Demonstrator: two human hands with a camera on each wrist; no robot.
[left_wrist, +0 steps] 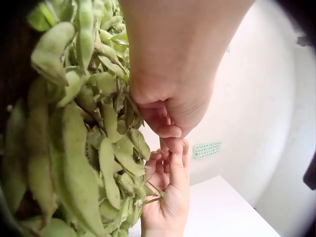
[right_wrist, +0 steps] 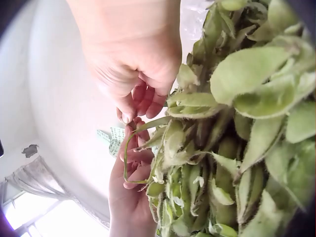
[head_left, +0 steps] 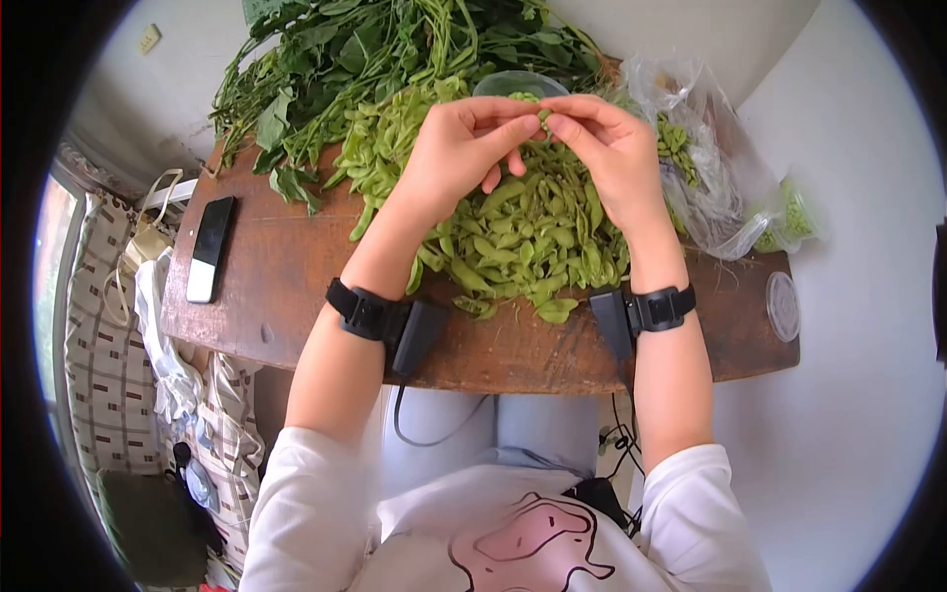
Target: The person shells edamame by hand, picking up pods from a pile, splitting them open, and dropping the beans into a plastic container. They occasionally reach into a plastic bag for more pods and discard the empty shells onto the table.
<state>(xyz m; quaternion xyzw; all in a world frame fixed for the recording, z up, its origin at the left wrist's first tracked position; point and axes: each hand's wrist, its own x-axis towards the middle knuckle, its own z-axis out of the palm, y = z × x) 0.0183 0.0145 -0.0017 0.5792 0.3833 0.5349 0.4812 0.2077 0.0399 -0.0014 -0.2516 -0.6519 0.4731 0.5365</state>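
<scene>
Both hands meet above a heap of green pods (head_left: 533, 237) in the head view. The left hand (head_left: 469, 148) and the right hand (head_left: 617, 158) pinch a small green pod (head_left: 544, 116) between thumbs and forefingers, their tips nearly touching. Behind them stands a clear bowl (head_left: 508, 83) with green beans inside, partly covered by the hands. In the left wrist view the left hand (left_wrist: 173, 103) is beside the pods (left_wrist: 74, 163); the right wrist view shows the right hand (right_wrist: 133, 64) beside the heap (right_wrist: 222, 163). The pod itself is hidden in both wrist views.
Leafy stalks (head_left: 365, 49) lie at the table's back left. A phone (head_left: 211, 249) rests on the wooden table (head_left: 276, 266) at left. At right are a clear plastic bag (head_left: 710, 168), a bag of beans (head_left: 792, 215) and a round clear lid (head_left: 783, 306).
</scene>
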